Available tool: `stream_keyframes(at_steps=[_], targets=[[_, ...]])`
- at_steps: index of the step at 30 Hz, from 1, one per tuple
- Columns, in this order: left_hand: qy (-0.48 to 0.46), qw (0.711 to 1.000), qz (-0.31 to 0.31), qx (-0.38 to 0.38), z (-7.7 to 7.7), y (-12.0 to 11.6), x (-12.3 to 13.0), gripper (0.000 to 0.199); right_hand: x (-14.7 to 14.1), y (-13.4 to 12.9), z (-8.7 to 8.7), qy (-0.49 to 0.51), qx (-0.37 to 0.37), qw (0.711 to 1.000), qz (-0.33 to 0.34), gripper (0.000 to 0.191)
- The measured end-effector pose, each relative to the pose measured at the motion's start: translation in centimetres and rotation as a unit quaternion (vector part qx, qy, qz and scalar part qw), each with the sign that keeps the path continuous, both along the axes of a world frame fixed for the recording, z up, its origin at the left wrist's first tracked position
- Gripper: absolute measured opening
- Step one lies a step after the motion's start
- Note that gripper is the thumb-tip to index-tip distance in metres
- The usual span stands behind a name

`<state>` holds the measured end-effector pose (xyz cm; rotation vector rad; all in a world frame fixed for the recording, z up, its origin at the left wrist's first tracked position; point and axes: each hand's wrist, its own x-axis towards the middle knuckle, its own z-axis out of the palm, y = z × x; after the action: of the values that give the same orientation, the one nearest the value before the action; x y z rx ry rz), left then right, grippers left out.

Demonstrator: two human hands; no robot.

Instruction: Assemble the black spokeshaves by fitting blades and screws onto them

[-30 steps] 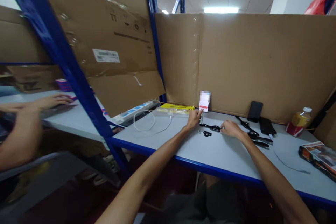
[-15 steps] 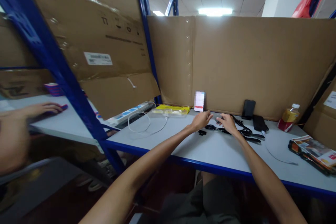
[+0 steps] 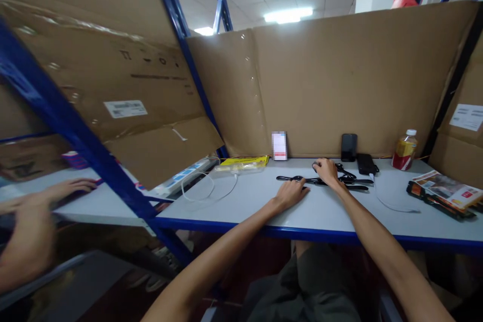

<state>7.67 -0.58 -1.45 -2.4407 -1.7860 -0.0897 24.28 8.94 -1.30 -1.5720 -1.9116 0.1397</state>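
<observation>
On the grey tabletop, my left hand (image 3: 290, 193) rests palm down just in front of a long black strap-like item (image 3: 310, 180). Its fingers are bent, and whatever lies beneath them is hidden. Farther back and to the right, my right hand (image 3: 326, 170) is closed round a small dark object (image 3: 314, 166), of which only an edge shows at the fingertips. More black straps (image 3: 356, 187) lie to the right of that hand. A lit phone (image 3: 279, 146) leans upright against the cardboard behind the hands.
A black phone (image 3: 349, 147), black power bank (image 3: 365, 164) with white cable, bottle (image 3: 405, 150) and printed packet (image 3: 449, 188) are at the right. A yellow packet (image 3: 245, 162) and power strip (image 3: 184, 176) lie left. Another person's hand (image 3: 71, 190) is beyond the blue post (image 3: 75, 131).
My left hand has come down and nearer onto the table, where the small black piece was. My right hand has closed more round the dark object. The view has tilted and shifted.
</observation>
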Motion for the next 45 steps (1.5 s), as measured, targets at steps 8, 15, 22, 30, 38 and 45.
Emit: stream_keyframes(at_steps=[8, 15, 22, 30, 38, 45], targets=[[-0.050, 0.996, -0.029, 0.063, -0.3, 2.3, 4.4, 0.047, 2.3, 1.6, 0.1, 0.066, 0.059, 0.994, -0.063, 0.020], [0.030, 0.977, -0.200, 0.071, 0.6, 5.4, 4.8, 0.031, 4.6, 1.6, 1.0, 0.115, 0.120, 0.982, -0.094, 0.020], [0.022, 0.969, -0.234, 0.082, 0.0, 7.9, 6.7, 0.023, 5.0, 2.0, 1.0, 0.129, 0.151, 0.975, -0.096, 0.020], [-0.082, 0.975, -0.183, 0.099, 0.0, 10.1, 5.7, 0.028, 4.9, 2.1, 0.9, 0.117, 0.120, 0.981, -0.102, 0.015], [-0.174, 0.979, -0.067, 0.079, -1.3, 6.8, -5.9, 0.035, 2.4, 2.3, -0.3, 0.101, 0.030, 0.993, -0.062, 0.011], [-0.203, 0.978, -0.010, 0.044, -3.1, 5.5, -6.9, 0.046, -0.1, 1.9, -1.6, 0.079, 0.003, 0.996, 0.040, 0.018]])
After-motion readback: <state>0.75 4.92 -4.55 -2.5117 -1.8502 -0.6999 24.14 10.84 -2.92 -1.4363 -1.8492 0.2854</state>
